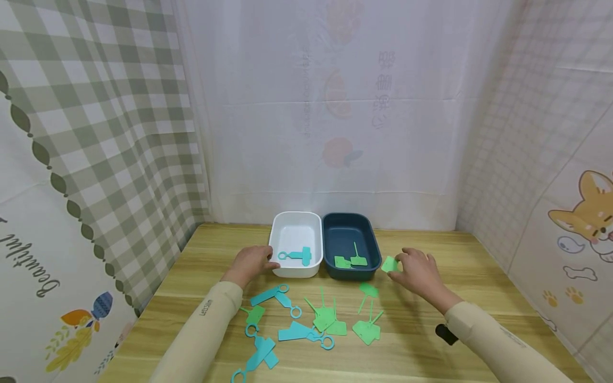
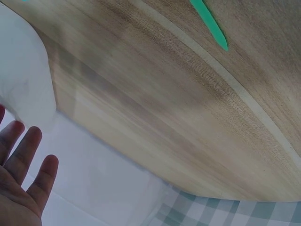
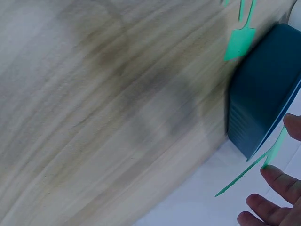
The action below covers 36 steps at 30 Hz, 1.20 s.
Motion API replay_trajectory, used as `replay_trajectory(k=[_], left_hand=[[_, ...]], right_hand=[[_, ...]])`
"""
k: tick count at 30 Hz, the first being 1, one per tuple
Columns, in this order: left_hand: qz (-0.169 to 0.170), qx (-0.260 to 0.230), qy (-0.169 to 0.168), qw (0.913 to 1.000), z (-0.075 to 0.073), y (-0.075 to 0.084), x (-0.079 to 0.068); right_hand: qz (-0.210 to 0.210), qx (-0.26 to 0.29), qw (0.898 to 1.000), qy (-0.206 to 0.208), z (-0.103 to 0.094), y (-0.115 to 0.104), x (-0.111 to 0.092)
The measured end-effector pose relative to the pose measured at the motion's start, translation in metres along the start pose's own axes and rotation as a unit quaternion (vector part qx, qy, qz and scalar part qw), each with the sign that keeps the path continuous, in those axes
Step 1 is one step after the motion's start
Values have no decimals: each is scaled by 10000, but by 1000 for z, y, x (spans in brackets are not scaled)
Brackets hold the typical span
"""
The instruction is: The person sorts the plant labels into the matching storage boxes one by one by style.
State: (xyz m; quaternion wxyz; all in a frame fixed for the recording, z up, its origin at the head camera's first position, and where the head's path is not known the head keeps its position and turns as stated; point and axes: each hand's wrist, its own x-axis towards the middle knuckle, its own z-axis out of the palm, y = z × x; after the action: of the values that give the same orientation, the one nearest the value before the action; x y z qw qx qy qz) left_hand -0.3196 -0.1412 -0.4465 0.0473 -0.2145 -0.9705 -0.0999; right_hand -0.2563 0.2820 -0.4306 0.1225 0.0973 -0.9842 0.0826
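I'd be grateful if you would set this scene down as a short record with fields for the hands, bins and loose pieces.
Left hand: fingers loosely extended, at the left side of the white bin
Right hand: pinches a green tag between thumb and finger, to the right of the dark blue bin
White bin contents: light blue pieces
Dark blue bin contents: green pieces
Bin layout: side by side, white on the left
Loose on table: light blue tags and green tags, some overlapping
Surface: wood-grain table
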Motion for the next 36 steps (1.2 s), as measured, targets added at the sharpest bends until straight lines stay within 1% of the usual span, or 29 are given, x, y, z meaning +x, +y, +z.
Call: replay_trajectory(k=[6, 12, 15, 17, 23, 30, 33, 36], left_hand=[[64, -6, 79, 9999, 1, 1, -1], [136, 26, 222, 9997, 7, -1, -3], [245, 26, 313, 9992, 9, -1, -4], [363, 96, 451, 9983, 10, -2, -5], [835, 533, 1055, 9895, 20, -7, -11], [1286, 741, 1420, 9787, 26, -11, -22], [1456, 739, 1618, 9732, 29, -14, -23], [1510, 685, 1752, 9705, 31, -16, -23]], right_hand=[[-29, 20, 10000, 83, -2, -8, 10], [-25, 52, 10000, 41, -3, -20, 17], [-16, 29, 10000, 30, -2, -25, 20], [-30, 50, 10000, 48, -2, -28, 21], [-76, 72, 9998, 154, -1, -34, 28], [-9, 14, 9998, 185, -1, -36, 38], [40, 6, 9998, 187, -1, -36, 43], [59, -44, 9998, 167, -1, -38, 47]])
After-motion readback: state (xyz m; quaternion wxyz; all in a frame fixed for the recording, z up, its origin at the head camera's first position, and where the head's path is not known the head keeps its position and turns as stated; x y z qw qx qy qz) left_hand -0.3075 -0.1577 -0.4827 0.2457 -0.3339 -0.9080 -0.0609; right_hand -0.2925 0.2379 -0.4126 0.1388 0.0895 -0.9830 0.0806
